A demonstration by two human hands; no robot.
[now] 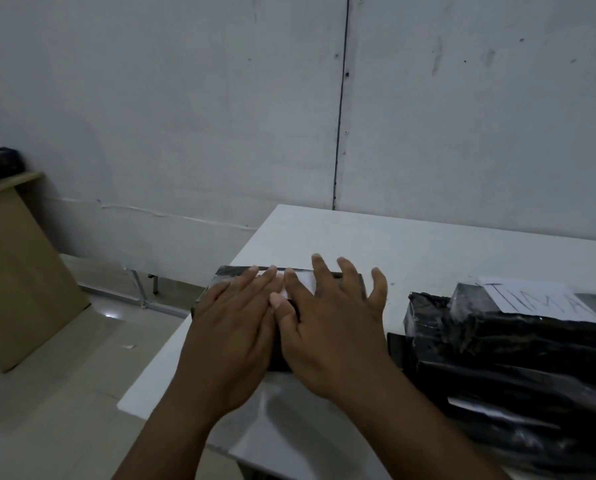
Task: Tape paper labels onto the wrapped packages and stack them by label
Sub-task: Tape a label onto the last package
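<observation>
**Head view: pressing a label flat on a wrapped package**

Head view takes in a pale wall (pixel 185 98) across the upper frame and a white table (pixel 428 244) running from centre to the right edge. At lower right a stack of wrapped packages (pixel 518 348) sits on the table, black and glossy, its top one carrying a paper sheet (pixel 535 299) with hand-drawn letters. At far left stands a brown cabinet (pixel 16 271) with something dark on top that I cannot make out.

At the table's near left corner, centre frame, lies the package (pixel 227 275) I am working on: a flat black block in shiny, slightly crinkled film. Its white paper label (pixel 305 280) shows only as a narrow strip between my fingers; whether tape already covers it I cannot tell.

My left hand (pixel 234 327) lies flat on the package, fingers straight and together, pressing down. My right hand (pixel 331 327) is also open, fingers spread, the index fingertip on the label, gripping nothing.

To do this well, I judge I should pin the label with one palm and sweep the other outward from the middle, so the tape beds without bubbles on the slick film, and keep the package from sliding off the table edge.
</observation>
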